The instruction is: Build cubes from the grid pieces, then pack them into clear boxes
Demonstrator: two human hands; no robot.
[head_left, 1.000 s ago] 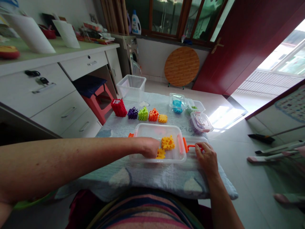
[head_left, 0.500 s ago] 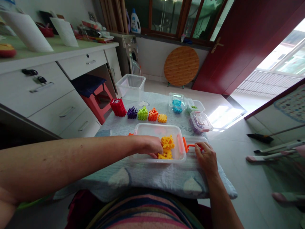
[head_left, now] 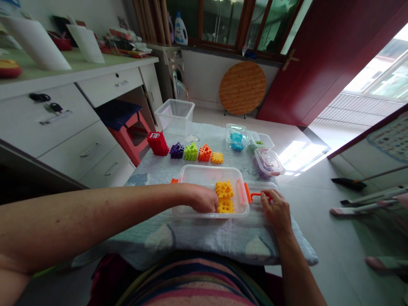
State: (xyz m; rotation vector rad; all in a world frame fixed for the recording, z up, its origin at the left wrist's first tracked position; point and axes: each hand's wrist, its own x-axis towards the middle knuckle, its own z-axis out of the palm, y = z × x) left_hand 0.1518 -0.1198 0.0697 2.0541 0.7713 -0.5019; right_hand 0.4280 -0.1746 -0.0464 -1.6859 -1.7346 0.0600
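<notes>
A clear plastic box (head_left: 193, 170) with orange latches stands in front of me, holding yellow interlocking blocks (head_left: 224, 189) on its right side. My left hand (head_left: 204, 199) reaches into it with curled fingers against the left edge of the lower yellow block (head_left: 225, 206); the fingertips are partly hidden. At the box's right end, my right hand (head_left: 275, 209) pinches a thin orange handle (head_left: 256, 195) beside the orange latch (head_left: 247, 193). Beyond the box, red blocks (head_left: 158, 143), purple blocks (head_left: 177, 150), green blocks (head_left: 191, 151), orange blocks (head_left: 205, 153) and a flat yellow block (head_left: 217, 158) form a row.
An open clear bin (head_left: 175, 114) stands at the table's far left. Towards the far right are a tub with blue pieces (head_left: 236, 141), a tub with green pieces (head_left: 259, 143) and a lidded tub (head_left: 269, 162). A cloth (head_left: 159, 236) covers the table.
My left hand has shifted slightly down and towards me inside the box. The lower yellow block has moved a little to the right and lies straighter under the upper one. My right hand stays put.
</notes>
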